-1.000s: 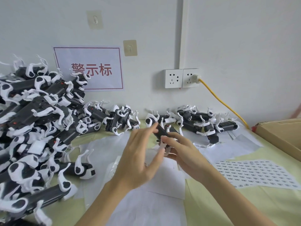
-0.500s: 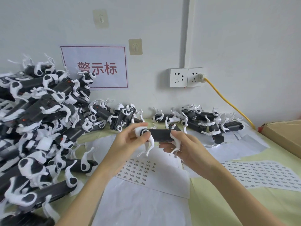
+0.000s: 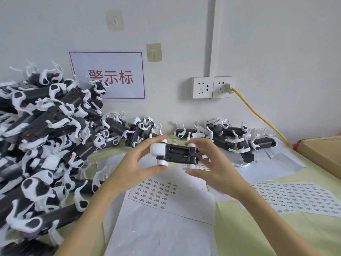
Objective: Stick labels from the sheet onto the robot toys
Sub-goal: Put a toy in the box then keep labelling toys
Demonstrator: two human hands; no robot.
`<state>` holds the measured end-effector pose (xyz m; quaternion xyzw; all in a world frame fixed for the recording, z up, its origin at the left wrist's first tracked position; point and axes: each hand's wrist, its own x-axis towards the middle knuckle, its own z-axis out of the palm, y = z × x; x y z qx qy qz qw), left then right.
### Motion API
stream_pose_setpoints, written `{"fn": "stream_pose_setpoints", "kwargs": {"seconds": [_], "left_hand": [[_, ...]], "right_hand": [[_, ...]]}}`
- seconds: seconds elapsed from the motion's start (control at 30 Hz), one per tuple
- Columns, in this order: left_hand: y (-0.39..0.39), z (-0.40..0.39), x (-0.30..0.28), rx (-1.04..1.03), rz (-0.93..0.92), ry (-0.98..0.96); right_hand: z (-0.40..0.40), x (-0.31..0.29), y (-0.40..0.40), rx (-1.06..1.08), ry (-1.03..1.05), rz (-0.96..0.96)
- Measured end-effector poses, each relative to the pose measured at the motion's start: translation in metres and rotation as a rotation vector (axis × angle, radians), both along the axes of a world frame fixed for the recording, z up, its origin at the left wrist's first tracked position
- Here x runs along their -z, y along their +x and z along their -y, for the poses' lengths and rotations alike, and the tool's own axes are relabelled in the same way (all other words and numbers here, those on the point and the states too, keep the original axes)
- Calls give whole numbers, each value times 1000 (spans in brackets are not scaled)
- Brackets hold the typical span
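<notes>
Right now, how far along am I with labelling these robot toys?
Done: the near label sheet has blank patches, so some labels look used. In hand: the left hand and right hand hold one robot toy underside up; no label shows on it. Left: the big pile on the left, plus an almost full sheet on the right; which toys are labelled I cannot tell.

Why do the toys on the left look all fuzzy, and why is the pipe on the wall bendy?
Head view: the toy pile sits at the wide lens's edge, so it smears and stretches; the same lens bows the wall conduit. The held toy, between the left hand and right hand, is sharper. Light is soft and even, with faint shadows and no glare.
</notes>
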<state>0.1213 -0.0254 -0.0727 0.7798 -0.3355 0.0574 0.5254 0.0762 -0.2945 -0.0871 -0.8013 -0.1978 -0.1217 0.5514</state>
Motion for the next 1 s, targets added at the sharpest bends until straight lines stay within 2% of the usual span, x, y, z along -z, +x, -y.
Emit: {"fn": "stream_pose_setpoints", "kwargs": {"seconds": [0.1,0.27,0.33,0.47,0.6,0.7,0.83,1.0], "left_hand": [[3,3,4,-68,51,81],[2,4,6,-139,55,87],[-3,12,6,-202,13,-5],[-15,41,7,-315,3,-224],[-24,57,2,-307,-35,-279],[-28,62,-1,-279,-154,-328],[-27,57,-1,-218,-224,-363],[-17,35,-11,-147,-304,-263]], "right_hand": [[-3,3,2,106,-128,170],[3,4,5,75,-163,134],[4,4,4,-12,-16,12],[-17,14,4,-135,422,-255],[-27,21,7,-152,566,-405],[-21,23,10,-124,579,-439],[-15,17,9,-82,551,-427],[-15,6,3,201,448,-318]]}}
